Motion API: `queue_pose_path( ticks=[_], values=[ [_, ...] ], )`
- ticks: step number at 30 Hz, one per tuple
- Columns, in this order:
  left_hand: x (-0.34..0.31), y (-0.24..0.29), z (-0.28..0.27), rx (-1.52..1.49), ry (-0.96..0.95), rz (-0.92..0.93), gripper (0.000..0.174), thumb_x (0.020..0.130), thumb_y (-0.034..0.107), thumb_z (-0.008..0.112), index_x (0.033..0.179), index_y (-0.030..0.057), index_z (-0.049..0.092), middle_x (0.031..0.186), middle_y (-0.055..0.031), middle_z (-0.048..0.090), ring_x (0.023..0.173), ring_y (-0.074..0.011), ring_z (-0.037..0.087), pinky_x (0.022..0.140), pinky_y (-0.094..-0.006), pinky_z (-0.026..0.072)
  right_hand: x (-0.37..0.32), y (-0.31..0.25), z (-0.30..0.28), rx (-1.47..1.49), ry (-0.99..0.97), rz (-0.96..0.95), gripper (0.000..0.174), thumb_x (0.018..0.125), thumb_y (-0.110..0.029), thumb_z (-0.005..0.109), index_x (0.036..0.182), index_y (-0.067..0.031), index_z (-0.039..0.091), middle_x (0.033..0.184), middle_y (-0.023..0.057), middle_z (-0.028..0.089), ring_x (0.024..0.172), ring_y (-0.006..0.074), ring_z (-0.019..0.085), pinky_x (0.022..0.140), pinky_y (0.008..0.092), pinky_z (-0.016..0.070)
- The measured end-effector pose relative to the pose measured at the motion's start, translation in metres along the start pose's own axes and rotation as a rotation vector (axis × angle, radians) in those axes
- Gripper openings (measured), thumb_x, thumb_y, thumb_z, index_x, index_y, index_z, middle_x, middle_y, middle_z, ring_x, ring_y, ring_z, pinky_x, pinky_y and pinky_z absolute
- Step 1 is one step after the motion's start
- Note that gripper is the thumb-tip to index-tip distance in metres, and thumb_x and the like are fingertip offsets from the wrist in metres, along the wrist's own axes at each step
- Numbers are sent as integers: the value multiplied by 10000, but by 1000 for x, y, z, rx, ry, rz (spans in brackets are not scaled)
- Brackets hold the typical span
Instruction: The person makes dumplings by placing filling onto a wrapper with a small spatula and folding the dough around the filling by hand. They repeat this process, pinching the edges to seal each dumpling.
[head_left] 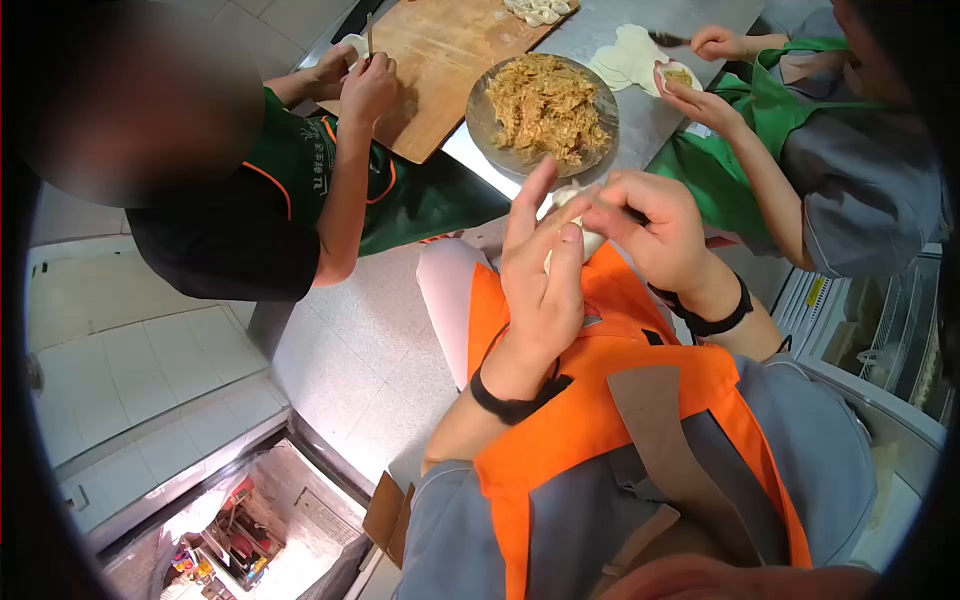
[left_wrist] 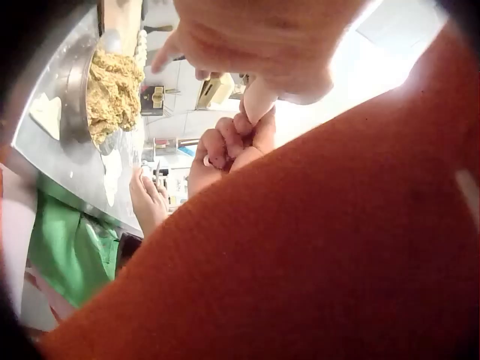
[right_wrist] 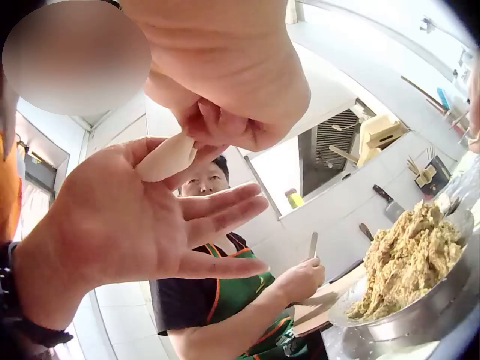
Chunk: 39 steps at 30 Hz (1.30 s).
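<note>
Both hands meet in front of the chest around a small folded white dumpling (right_wrist: 166,159), which is partly covered by fingers. My left hand (head_left: 540,290), palm up, holds it between thumb and index finger; its other fingers are straight and spread in the right wrist view. With curled fingers, my right hand (head_left: 655,220) pinches the dough edge from the other side. The left wrist view gives the dumpling (left_wrist: 259,101) as a pale curve between the two hands. Just beyond them stands a metal bowl (head_left: 478,115) heaped with minced filling (head_left: 545,100).
On the left, a person in a green apron (head_left: 300,160) works with a thin tool beside a wooden board (head_left: 430,50). At right, another person (head_left: 850,150) holds a filled wrapper (head_left: 680,77) and a spoon. Flat wrappers (head_left: 630,58) lie on the metal table, dumplings (head_left: 540,10) on the board.
</note>
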<state>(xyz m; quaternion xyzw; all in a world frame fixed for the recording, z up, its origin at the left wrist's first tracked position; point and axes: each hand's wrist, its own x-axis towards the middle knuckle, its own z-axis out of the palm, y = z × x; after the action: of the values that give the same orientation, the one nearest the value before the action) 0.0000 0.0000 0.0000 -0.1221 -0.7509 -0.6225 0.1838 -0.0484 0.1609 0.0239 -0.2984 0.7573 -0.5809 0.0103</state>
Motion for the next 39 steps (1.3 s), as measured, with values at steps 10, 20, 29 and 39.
queue_pose_path(
  ticks=[10,20,29,39],
  values=[
    [4,51,-23,-646,-331,-437,415,1067,246,341,1091,-73,605,807,-119,650,609,-144,631,564,-240,489,13,-17,1,76,-117,-233,180,853,-170,650,920,-4,630,708,102,536,602,248,546,546,327,417],
    [-11,38,-7,-513,-165,-255,331,1042,220,366,1101,-51,546,692,-113,593,494,-157,551,481,-262,453,11,-9,12,-62,-83,-380,188,878,-191,538,870,-9,582,719,135,547,614,347,548,543,409,433],
    [10,45,-12,-442,-119,-457,478,1013,342,386,1280,-45,472,833,-93,625,508,-98,513,486,-230,434,15,-34,-3,6,-127,-115,30,893,-17,591,881,-3,614,765,113,645,639,231,656,565,303,482],
    [12,19,-15,-395,-30,-411,149,1004,129,535,1082,21,469,825,-54,599,598,-66,532,542,-201,427,23,-7,-14,-76,-33,-38,67,917,-46,597,931,13,625,758,99,623,650,180,608,594,277,467]
  ],
)
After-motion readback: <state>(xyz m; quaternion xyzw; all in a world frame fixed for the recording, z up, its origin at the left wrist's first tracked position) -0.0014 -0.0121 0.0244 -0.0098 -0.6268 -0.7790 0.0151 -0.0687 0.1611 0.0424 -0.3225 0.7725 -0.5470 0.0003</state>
